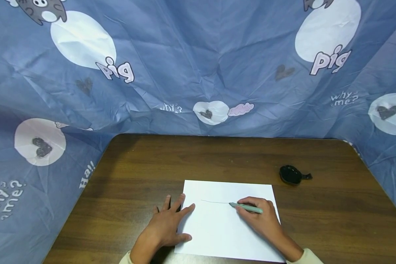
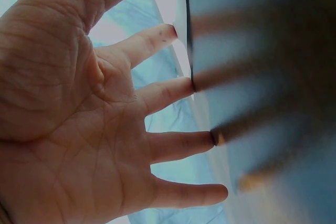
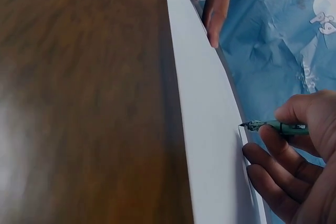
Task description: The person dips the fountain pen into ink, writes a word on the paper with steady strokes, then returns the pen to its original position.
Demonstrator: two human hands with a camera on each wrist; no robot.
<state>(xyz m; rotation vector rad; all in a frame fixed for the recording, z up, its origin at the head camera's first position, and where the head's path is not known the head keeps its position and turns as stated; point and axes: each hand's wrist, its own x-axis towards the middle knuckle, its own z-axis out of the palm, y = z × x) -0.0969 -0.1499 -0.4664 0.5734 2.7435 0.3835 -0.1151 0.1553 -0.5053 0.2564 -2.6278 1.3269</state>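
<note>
A white sheet of paper (image 1: pixel 224 231) lies on the table, with one thin dark line (image 1: pixel 214 201) near its top. My right hand (image 1: pixel 262 218) pinches a green fountain pen (image 1: pixel 252 208) between thumb and fingers, its nib at the line's right end. In the right wrist view the pen (image 3: pixel 293 129) shows a dark pointed nib, and the other fingers of that hand (image 3: pixel 310 166) rest by the paper. My left hand (image 1: pixel 166 223) has its fingers spread over the paper's left edge, holding nothing. Its palm and straight fingers fill the left wrist view (image 2: pixel 105 114).
A small black pan-shaped dish (image 1: pixel 290 175) with a short handle sits on the brown wooden table (image 1: pixel 198 157), beyond the paper's upper right corner. Blue printed fabric (image 1: pixel 214 73) hangs behind the table and along its sides.
</note>
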